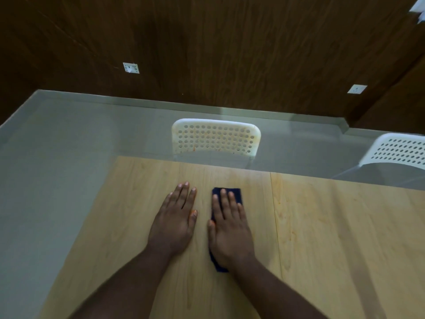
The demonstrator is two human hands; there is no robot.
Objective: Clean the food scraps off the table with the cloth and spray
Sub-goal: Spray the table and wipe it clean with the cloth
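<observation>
A dark blue cloth (236,193) lies flat on the light wooden table (333,226), near its far edge. My right hand (230,229) presses on the cloth with straight fingers and covers most of it. Only the cloth's far end and a strip by my wrist show. My left hand (177,219) rests flat on the bare wood just to the left, fingers straight, holding nothing. No spray bottle is in view. I cannot make out any food scraps on the wood.
A white perforated chair (216,139) stands behind the table's far edge, and a second one (400,149) at the right. Grey floor (57,146) lies to the left and beyond. A dark wooden wall (207,54) carries two white sockets.
</observation>
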